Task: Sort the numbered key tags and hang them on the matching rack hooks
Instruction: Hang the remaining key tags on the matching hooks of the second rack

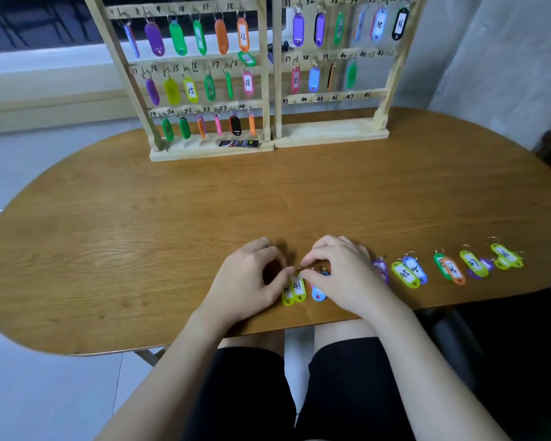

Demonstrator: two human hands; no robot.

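Two yellow-green key tags marked 41 (295, 290) lie side by side near the table's front edge. My left hand (247, 278) and my right hand (344, 270) meet above them, both pinching at the metal rings at the tags' tops. A blue tag (318, 293) peeks out under my right hand. To the right runs a row of loose tags: purple (380, 269), 45 (406, 274), orange (454, 270), 47 (474, 263), 48 (506, 256). Two wooden racks stand at the back: the left rack (204, 151) is full of tags, while on the right rack (331, 135) hooks 41 to 48 are bare.
A black packet (238, 143) lies on the left rack's base. The oval wooden table (172, 218) ends just in front of my knees. A window ledge runs behind the racks and a wall rises at the right.
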